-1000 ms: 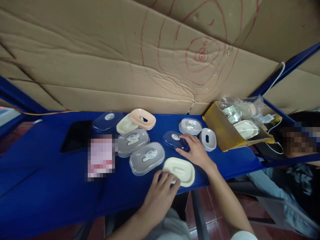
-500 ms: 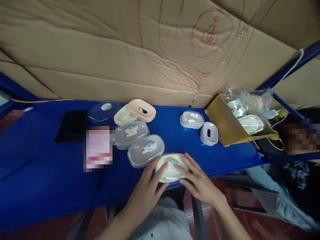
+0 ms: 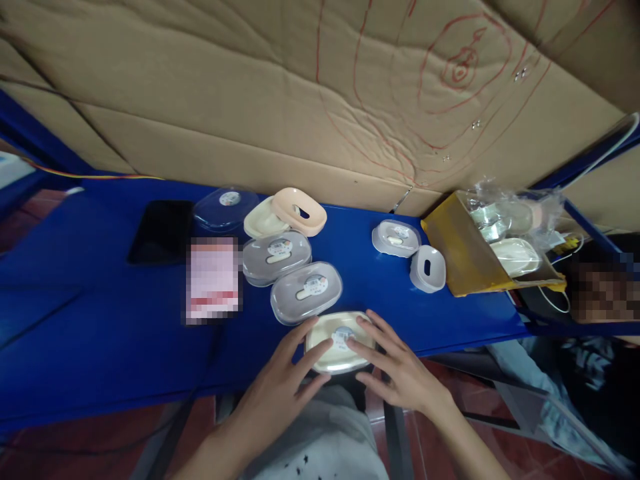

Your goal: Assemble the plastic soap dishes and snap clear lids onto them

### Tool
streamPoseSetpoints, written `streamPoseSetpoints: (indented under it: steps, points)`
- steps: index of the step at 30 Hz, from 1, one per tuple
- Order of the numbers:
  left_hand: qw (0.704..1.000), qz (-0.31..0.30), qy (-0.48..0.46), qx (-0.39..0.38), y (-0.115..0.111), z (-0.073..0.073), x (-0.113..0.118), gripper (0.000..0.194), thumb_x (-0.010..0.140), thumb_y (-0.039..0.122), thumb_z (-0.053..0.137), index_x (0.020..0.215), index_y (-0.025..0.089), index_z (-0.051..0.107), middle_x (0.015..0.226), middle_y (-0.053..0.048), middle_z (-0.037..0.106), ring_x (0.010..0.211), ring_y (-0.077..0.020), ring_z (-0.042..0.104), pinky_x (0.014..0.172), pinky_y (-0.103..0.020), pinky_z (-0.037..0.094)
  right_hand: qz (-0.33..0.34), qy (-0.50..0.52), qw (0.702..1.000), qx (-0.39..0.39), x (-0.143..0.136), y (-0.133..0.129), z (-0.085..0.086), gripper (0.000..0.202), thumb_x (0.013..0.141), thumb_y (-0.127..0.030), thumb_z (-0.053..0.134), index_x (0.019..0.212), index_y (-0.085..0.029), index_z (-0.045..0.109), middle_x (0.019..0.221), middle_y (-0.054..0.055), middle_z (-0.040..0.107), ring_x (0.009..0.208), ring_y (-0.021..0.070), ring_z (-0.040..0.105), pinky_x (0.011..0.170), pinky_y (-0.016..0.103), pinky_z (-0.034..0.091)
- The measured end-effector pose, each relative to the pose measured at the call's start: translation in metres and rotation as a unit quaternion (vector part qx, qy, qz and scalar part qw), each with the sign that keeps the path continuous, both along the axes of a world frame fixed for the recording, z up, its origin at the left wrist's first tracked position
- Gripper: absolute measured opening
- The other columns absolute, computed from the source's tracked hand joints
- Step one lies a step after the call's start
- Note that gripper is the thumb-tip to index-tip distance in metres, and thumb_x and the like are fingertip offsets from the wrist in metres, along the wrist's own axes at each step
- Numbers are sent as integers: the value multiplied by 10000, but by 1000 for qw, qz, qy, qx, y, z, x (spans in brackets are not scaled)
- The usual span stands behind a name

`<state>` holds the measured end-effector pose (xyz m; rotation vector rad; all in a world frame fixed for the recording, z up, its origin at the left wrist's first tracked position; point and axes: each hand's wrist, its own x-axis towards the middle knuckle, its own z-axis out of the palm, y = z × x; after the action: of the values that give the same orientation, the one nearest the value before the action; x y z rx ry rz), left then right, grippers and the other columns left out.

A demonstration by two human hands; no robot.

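Note:
A cream oval soap box (image 3: 338, 339) with a clear lid and a round sticker sits at the near edge of the blue table (image 3: 90, 333). My left hand (image 3: 280, 387) presses on its left side with spread fingers. My right hand (image 3: 400, 370) presses on its right side, fingers over the lid. Two closed grey-lidded boxes (image 3: 306, 292) (image 3: 277, 257) lie just beyond.
A clear lid (image 3: 226, 208), a cream tray (image 3: 261, 220) and a peach insert (image 3: 299, 211) lie at the back. A small closed box (image 3: 396, 238) and a white insert (image 3: 427, 269) lie to the right, beside a yellow carton (image 3: 463, 257) of bagged parts. A black phone (image 3: 161, 231) lies left. Another person sits at right.
My right hand carried the clear lid from the middle of the table onto the cream base. Both hands now press on the lidded box at the table's edge.

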<state>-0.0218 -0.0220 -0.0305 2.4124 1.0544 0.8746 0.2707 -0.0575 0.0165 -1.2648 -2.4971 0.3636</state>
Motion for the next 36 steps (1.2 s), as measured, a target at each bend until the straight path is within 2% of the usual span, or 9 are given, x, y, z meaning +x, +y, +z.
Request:
streamPoseSetpoints:
  steps: [6, 9, 15, 19, 23, 26, 29, 33, 36]
  points:
    - [999, -1, -16, -48, 0, -2, -1, 392, 1139, 462, 531, 1502, 315, 553, 1661, -114, 510, 1450, -293, 623, 1098, -481, 645, 6, 16, 1000, 13, -1, 1, -6, 586, 1113, -221, 585, 1677, -314, 458, 1810, 58, 333, 1717, 350, 174, 1282, 620, 464]
    - [999, 8, -13, -46, 0, -4, 0, 459, 1137, 482, 530, 1553, 292, 505, 1647, -128, 538, 1442, -298, 631, 1095, -490, 646, 2, 48, 999, 0, 3, 2, -8, 547, 1133, -259, 547, 1673, -294, 465, 1787, 83, 378, 1705, 344, 228, 1283, 627, 459]
    - [999, 0, 46, -5, -2, -7, 2, 406, 1164, 352, 462, 1561, 318, 542, 1681, -100, 508, 1416, -296, 641, 1087, -503, 644, -99, 66, 993, 0, 34, 9, -16, 568, 1121, -274, 580, 1676, -328, 468, 1746, 99, 446, 1677, 344, 315, 1288, 634, 442]
    - [995, -24, 83, 48, 0, 0, 8, 431, 1139, 308, 514, 1568, 325, 554, 1707, -151, 449, 1381, -344, 646, 1046, -537, 643, -159, 74, 984, 30, 53, 26, -23, 561, 1111, -292, 610, 1656, -362, 495, 1726, 85, 478, 1663, 340, 348, 1286, 639, 441]
    - [985, -65, 121, 104, 3, 9, 14, 285, 1099, 251, 566, 1368, 250, 659, 1630, -186, 506, 1298, -366, 669, 1009, -592, 636, -169, 74, 982, 42, 57, 53, -24, 511, 1107, -347, 627, 1613, -358, 555, 1702, 81, 510, 1646, 340, 383, 1285, 643, 438]
    - [989, -52, 98, 96, 2, 10, 12, 146, 1084, 218, 571, 1183, 206, 679, 1536, -189, 559, 1290, -360, 657, 996, -569, 641, -168, 71, 982, 55, 51, 80, -16, 421, 1114, -388, 616, 1531, -340, 645, 1651, 87, 572, 1596, 339, 465, 1277, 634, 446]
    - [993, -38, 63, 90, 1, 7, 8, 124, 1091, 216, 557, 1149, 209, 666, 1500, -177, 566, 1310, -343, 637, 997, -530, 645, -155, 75, 981, 85, 30, 124, -1, 378, 1139, -380, 555, 1488, -304, 682, 1604, 93, 623, 1541, 311, 536, 1286, 589, 436]
    - [996, -31, 37, 76, 0, 4, 4, 105, 1088, 215, 572, 1151, 222, 656, 1501, -152, 567, 1307, -312, 632, 1022, -498, 637, -79, 19, 994, 78, -27, 208, 14, 386, 1147, -312, 530, 1503, -236, 659, 1579, 106, 652, 1529, 287, 542, 1283, 528, 407]
    - [997, -19, 27, 67, 2, 1, -1, 98, 1091, 236, 582, 1158, 227, 653, 1490, -150, 579, 1292, -311, 635, 1031, -516, 631, -54, 9, 996, 68, -70, 265, 18, 397, 1081, -324, 689, 1463, -216, 681, 1523, 127, 694, 1484, 308, 581, 1242, 517, 426]
